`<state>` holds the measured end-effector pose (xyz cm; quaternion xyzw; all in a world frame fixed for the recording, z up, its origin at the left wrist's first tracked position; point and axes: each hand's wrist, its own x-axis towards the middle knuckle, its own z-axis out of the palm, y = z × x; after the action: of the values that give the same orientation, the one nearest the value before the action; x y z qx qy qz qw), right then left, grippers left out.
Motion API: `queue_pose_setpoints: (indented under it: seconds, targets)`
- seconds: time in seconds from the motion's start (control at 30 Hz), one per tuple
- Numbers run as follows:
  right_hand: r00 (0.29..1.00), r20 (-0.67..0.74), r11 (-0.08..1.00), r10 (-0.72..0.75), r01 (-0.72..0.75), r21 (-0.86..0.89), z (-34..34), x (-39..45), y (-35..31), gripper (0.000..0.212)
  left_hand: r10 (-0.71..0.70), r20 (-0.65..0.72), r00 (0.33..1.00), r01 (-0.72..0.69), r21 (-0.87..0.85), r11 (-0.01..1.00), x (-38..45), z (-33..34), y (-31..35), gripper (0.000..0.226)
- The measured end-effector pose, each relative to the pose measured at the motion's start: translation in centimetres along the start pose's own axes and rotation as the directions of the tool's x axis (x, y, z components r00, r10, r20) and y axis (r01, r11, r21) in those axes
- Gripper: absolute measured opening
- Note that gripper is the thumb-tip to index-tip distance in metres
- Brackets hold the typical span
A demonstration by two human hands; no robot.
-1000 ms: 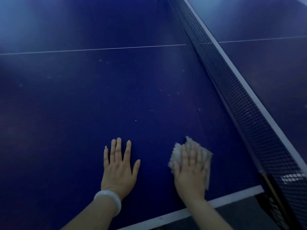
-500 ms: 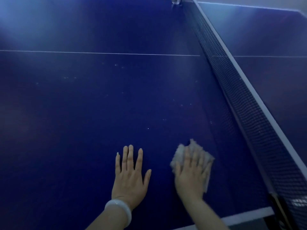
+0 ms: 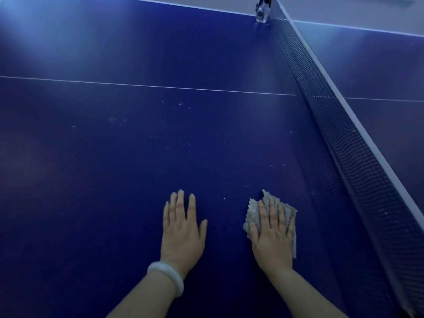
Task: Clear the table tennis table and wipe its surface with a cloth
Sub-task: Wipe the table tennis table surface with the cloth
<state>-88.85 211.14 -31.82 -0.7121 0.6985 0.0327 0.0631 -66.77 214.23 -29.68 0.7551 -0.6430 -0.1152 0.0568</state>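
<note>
Right grip (image 3: 271, 228) flat, fingers straight, pressing cloth (image 3: 254, 212) onto tabletop (image 3: 114, 180). Left (image 3: 182, 228) flat, empty. Cloth looks soft, light, bunches easily; press mid-cloth.

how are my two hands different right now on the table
The right hand presses a cloth flat; the left hand lies on the bare table. The left wrist wears a pale bangle; the right wrist is bare. The right hand is nearer the net. Both are flat, fingers straight, pointing away.

The right hand (image 3: 271, 235) covers most of the cloth (image 3: 254, 212). The net (image 3: 344, 138) runs off the right frame edge. The net post (image 3: 262, 10) is cut off at the top.
</note>
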Motion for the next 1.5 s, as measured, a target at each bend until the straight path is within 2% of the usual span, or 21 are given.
queue_pose_setpoints:
  seconds: [0.23,0.33,0.43,0.5,0.57,0.63,0.7,0.77,0.83,0.9,0.97,1.03,1.07,1.1,1.17,1.2,1.27,1.33,1.4,1.47,1.5]
  targets:
    - [0.998,0.031,0.999,-0.046,0.046,0.006,-0.3,-0.1,3.7,0.066,-0.047,0.012,0.999,0.046,0.088,0.995,1.8,1.2,0.1,0.076]
    - [0.985,0.028,0.985,0.17,-0.17,0.023,-0.9,0.7,8.8,0.07,-0.045,0.001,0.999,0.044,0.072,0.996,2.0,1.5,0.0,0.073]
    - [0.929,0.078,0.92,0.361,-0.368,0.134,-2.0,4.4,12.6,0.07,-0.039,-0.006,0.999,0.04,0.087,0.995,2.1,1.8,0.1,0.073]
    - [0.884,0.12,0.862,0.452,-0.467,0.198,-3.0,8.0,13.4,0.07,-0.034,-0.011,0.999,0.035,0.096,0.995,2.1,1.9,0.2,0.073]
    - [0.875,0.144,0.845,0.463,-0.484,0.226,-3.7,11.6,12.2,0.069,-0.044,-0.01,0.999,0.045,0.095,0.994,2.3,1.9,0.2,0.073]
    - [0.94,0.111,0.926,0.324,-0.339,0.166,-3.8,13.7,9.1,0.067,-0.058,-0.002,0.998,0.058,0.102,0.993,2.4,1.9,0.2,0.073]
    - [0.996,0.079,0.992,0.031,-0.04,0.122,-3.4,13.7,5.5,0.067,-0.071,0.004,0.997,0.07,0.116,0.991,2.4,1.8,0.3,0.073]
    - [0.967,0.096,0.968,-0.235,0.225,0.109,-2.6,11.9,3.8,0.068,-0.082,0.008,0.997,0.081,0.112,0.99,2.2,1.7,0.2,0.073]
    - [0.941,0.092,0.944,-0.327,0.32,0.079,-2.3,11.1,5.7,0.068,-0.088,0.012,0.996,0.086,0.113,0.99,2.1,1.6,0.2,0.073]
    - [0.975,0.044,0.975,-0.218,0.215,0.062,-2.5,12.1,9.0,0.065,-0.086,0.013,0.996,0.084,0.109,0.99,2.1,1.5,0.2,0.073]
    - [0.995,0.082,0.987,0.051,-0.063,0.151,-3.2,14.2,11.0,0.064,-0.079,0.004,0.997,0.078,0.104,0.991,2.2,1.5,0.3,0.072]
    - [0.953,0.13,0.938,0.274,-0.295,0.183,-3.7,16.6,9.8,0.065,-0.078,0.007,0.997,0.077,0.105,0.992,2.2,1.6,0.3,0.071]
    - [0.942,0.118,0.931,0.315,-0.331,0.157,-3.8,17.5,8.2,0.065,-0.08,0.008,0.997,0.078,0.103,0.992,2.2,1.6,0.3,0.071]
    - [0.955,0.096,0.948,0.28,-0.29,0.127,-3.8,18.2,6.1,0.065,-0.084,0.009,0.996,0.083,0.102,0.991,2.2,1.6,0.3,0.071]
    - [0.997,0.08,0.994,0.004,-0.013,0.104,-3.5,18.7,1.6,0.063,-0.093,0.016,0.996,0.091,0.105,0.99,2.3,1.6,0.3,0.072]
    - [0.979,0.093,0.98,-0.181,0.172,0.1,-3.4,18.4,-0.3,0.062,-0.096,0.018,0.995,0.093,0.104,0.99,2.3,1.6,0.3,0.073]
    - [0.875,0.139,0.886,-0.465,0.459,0.071,-3.1,17.2,-2.0,0.061,-0.099,0.013,0.995,0.097,0.102,0.99,2.3,1.6,0.2,0.073]
    - [0.835,0.162,0.848,-0.526,0.528,0.028,-3.0,16.4,0.2,0.06,-0.1,0.013,0.995,0.098,0.104,0.99,2.3,1.6,0.1,0.073]
    - [0.907,0.118,0.913,-0.405,0.409,-0.011,-3.0,15.0,4.2,0.059,-0.101,0.013,0.995,0.099,0.094,0.991,2.4,1.7,0.1,0.073]
    - [0.987,0.09,0.99,-0.134,0.13,0.053,-3.2,12.3,7.7,0.064,-0.098,0.013,0.995,0.096,0.079,0.992,2.4,1.8,0.2,0.073]
    - [0.995,0.096,0.997,-0.017,0.009,0.078,-3.2,10.5,8.2,0.065,-0.096,0.014,0.995,0.094,0.078,0.992,2.3,1.8,0.3,0.073]
